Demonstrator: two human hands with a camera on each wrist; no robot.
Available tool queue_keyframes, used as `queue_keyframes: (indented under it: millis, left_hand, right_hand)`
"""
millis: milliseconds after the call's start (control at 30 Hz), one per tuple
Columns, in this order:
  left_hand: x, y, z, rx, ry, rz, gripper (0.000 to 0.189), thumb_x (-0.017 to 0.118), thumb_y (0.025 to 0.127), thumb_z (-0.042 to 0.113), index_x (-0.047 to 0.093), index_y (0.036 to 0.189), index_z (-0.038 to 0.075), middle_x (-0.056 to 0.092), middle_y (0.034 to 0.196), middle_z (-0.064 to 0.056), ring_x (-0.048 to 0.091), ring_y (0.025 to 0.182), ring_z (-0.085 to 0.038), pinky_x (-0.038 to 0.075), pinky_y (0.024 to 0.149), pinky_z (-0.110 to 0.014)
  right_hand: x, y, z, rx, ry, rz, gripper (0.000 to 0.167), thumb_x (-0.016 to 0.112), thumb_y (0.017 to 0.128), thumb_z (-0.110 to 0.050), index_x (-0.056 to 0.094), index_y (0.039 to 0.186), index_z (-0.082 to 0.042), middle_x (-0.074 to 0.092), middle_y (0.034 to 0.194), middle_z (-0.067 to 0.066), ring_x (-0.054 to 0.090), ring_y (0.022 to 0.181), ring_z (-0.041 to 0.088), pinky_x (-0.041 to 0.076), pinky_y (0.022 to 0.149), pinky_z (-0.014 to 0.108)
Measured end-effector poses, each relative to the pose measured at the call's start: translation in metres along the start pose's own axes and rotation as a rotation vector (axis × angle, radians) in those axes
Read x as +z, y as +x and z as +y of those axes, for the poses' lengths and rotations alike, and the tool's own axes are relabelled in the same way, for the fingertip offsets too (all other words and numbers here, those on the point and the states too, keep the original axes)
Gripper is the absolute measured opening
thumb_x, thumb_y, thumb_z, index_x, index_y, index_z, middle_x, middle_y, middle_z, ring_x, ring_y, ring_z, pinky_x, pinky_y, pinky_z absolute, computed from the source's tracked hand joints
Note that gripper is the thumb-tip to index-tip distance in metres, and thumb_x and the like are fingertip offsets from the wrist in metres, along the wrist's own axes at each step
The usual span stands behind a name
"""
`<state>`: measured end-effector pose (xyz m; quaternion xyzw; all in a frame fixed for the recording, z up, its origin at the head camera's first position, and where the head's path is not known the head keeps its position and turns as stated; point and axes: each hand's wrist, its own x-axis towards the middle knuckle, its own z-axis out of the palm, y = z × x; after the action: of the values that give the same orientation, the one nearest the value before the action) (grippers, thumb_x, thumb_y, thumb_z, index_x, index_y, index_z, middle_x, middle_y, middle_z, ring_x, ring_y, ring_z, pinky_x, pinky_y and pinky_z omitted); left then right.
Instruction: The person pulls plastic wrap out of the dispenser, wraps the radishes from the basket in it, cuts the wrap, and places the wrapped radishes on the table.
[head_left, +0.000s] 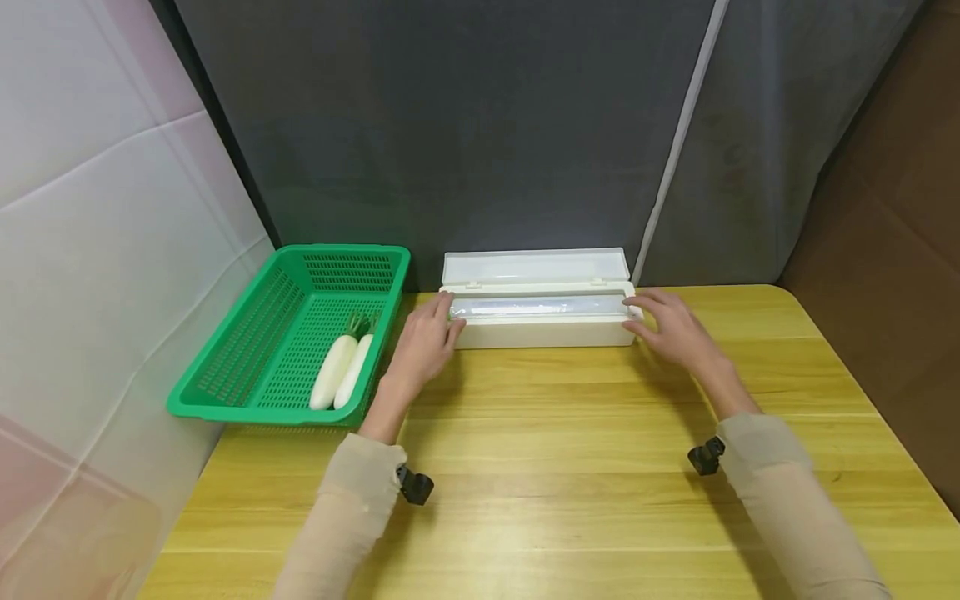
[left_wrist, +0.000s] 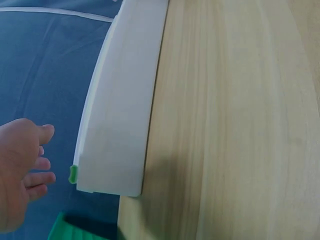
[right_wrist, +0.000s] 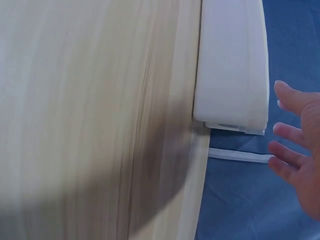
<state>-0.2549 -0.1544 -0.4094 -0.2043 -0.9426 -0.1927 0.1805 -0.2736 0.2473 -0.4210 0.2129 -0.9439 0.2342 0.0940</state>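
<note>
A long white cling film dispenser [head_left: 546, 335] sits at the table's back edge with its lid [head_left: 534, 267] raised. A roll of clear film [head_left: 536, 307] lies inside it. At the dispenser's left end is my left hand [head_left: 426, 340], thumb and fingers spread; the left wrist view shows a gap between that hand [left_wrist: 22, 172] and the box, where a small green piece [left_wrist: 73, 174] sticks out at the corner. My right hand [head_left: 673, 327] is by the opposite end, fingers loosely bent. In the right wrist view this hand [right_wrist: 305, 145] holds nothing.
A green plastic basket [head_left: 225, 414] stands on the left of the wooden table [head_left: 562, 467], holding two white radishes [head_left: 333, 371] with green stems. Dark grey cloth [head_left: 450, 125] hangs behind the table. A white cloth wall is at the left, a brown one at the right.
</note>
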Motion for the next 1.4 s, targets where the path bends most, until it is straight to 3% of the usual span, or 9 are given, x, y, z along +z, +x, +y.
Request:
queue_keyframes:
  millis: [267,500,933,1100,1233,1400]
  left_hand:
    - [0.009,0.002,-0.003,0.033,-0.011,0.062,0.039,0.065,0.098,0.006,0.056,0.132,-0.011,0.058,0.133,-0.027,0.057,0.121,-0.044,0.043,0.104,-0.054]
    - [0.019,0.004,-0.009,0.024,-0.013,0.082,0.032,0.066,0.097,0.005,0.063,0.126,-0.008,0.062,0.129,-0.023,0.060,0.118,-0.040,0.046,0.103,-0.051]
    - [0.032,0.003,-0.024,0.060,-0.056,0.152,0.016,0.072,0.093,0.002,0.073,0.108,-0.003,0.072,0.105,-0.017,0.065,0.102,-0.036,0.051,0.089,-0.051]
    - [0.034,0.006,-0.028,0.071,-0.087,0.162,0.013,0.073,0.091,0.001,0.076,0.103,-0.003,0.072,0.100,-0.017,0.066,0.098,-0.035,0.052,0.089,-0.049]
    - [0.035,0.009,-0.030,0.036,-0.112,0.147,0.013,0.074,0.091,0.003,0.077,0.103,-0.002,0.071,0.100,-0.017,0.065,0.098,-0.035,0.052,0.090,-0.046]
    - [0.034,0.011,-0.028,-0.026,-0.132,0.128,0.012,0.076,0.090,0.008,0.079,0.099,0.000,0.071,0.100,-0.015,0.065,0.099,-0.033,0.052,0.090,-0.045]
  right_hand:
    - [0.012,0.006,-0.001,-0.069,0.016,0.075,0.032,0.071,0.095,-0.014,0.068,0.123,0.000,0.057,0.134,0.027,0.048,0.126,0.048,0.034,0.108,0.062]
    - [0.021,0.009,-0.002,-0.128,0.028,0.129,0.027,0.075,0.092,-0.010,0.071,0.116,0.002,0.064,0.122,0.024,0.054,0.118,0.045,0.039,0.105,0.059]
    - [0.030,0.009,0.007,-0.140,0.057,0.224,0.020,0.076,0.089,-0.004,0.076,0.107,0.003,0.068,0.114,0.022,0.057,0.111,0.042,0.046,0.097,0.056]
    - [0.030,0.009,0.007,-0.088,0.087,0.237,0.017,0.075,0.090,-0.005,0.077,0.105,0.002,0.068,0.115,0.021,0.057,0.113,0.042,0.045,0.099,0.057]
    - [0.031,0.011,0.008,-0.048,0.100,0.249,0.015,0.075,0.090,-0.006,0.078,0.103,0.001,0.070,0.112,0.020,0.058,0.112,0.041,0.044,0.100,0.056]
    - [0.033,0.011,0.008,-0.059,0.103,0.289,0.013,0.077,0.087,-0.002,0.079,0.099,0.002,0.072,0.102,0.019,0.060,0.102,0.039,0.047,0.094,0.054]
